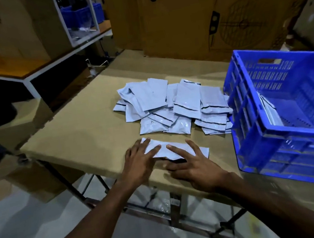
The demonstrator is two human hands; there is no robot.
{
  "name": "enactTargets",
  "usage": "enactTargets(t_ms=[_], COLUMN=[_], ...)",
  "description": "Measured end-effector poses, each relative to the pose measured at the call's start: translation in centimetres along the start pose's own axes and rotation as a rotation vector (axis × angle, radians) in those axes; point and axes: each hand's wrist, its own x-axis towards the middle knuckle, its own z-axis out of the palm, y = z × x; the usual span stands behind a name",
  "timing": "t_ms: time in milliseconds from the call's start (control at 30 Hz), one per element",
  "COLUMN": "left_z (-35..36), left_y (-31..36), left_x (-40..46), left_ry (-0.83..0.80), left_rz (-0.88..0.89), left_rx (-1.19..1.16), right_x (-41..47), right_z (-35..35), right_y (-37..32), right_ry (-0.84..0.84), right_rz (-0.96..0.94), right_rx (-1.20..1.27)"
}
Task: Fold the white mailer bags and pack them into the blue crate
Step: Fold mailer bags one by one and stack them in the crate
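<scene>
Hands are laid side by side on one white mailer bag [174,150] at the near edge of the table [85,133]; the left hand [140,160] is spread flat with fingers straight, its fingertips pressed on the left part of the bag; the right hand [194,164] is likewise opened out, fingers splayed and straight over the bag's right part, with the thumb lying along the near edge; nothing is gripped or pinched by either hand; the bag is seen as a long narrow strip lying flat on the brown tabletop, slanting from upper left to lower right, and a dark shadow is seen under its near edge between the two hands; just beyond it a loose pile of white mailer bags [172,104] with dark seal strips is spread over the middle of the table, many overlapping; to the right of the pile, touching or nearly touching its edge, the blue crate [288,131] is set on the table's right side; a few white bags [268,108] are leaned against the crate's inner left wall; large cardboard boxes [207,13] are stacked behind the table
</scene>
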Motion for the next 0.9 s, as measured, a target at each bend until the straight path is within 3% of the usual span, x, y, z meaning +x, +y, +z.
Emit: enactTargets(t_ms=[100,200,267,367,467,600,900], left_z=[0.3,1.0,1.0,1.0,1.4,2.2,3.8], left_y=[-0.7,-1.5,-1.0,0.1,1.5,4.1,9.4], left_x=[0.5,1.6,1.8,1.8,1.8,2.9,5.9], left_ry=[0.039,0.114,0.2,0.206,0.162,0.107,-0.01], left_rz=[0.071,0.07,-0.024,-0.169,-0.156,-0.158,-0.041], left_rx=[-0.115,-0.178,-0.292,-0.341,-0.187,-0.06,0.0], right_x=[0.9,2.0,2.6,2.8,2.6,1.9,-2.4], right_z=[0.1,-0.8,-1.6,-4.1,-7.6,-11.6,-17.3], right_y=[1.0,2.1,2.9,4.7,7.1,11.3,18.2], right_ry=[-0.195,-0.176,-0.134,-0.007,0.211,0.521,0.743], right_rz=[0.056,0.143,0.209,0.358,0.604,0.699,0.955], right_rx=[0.035,0.053,0.023,0.138,0.288,0.347,0.453])
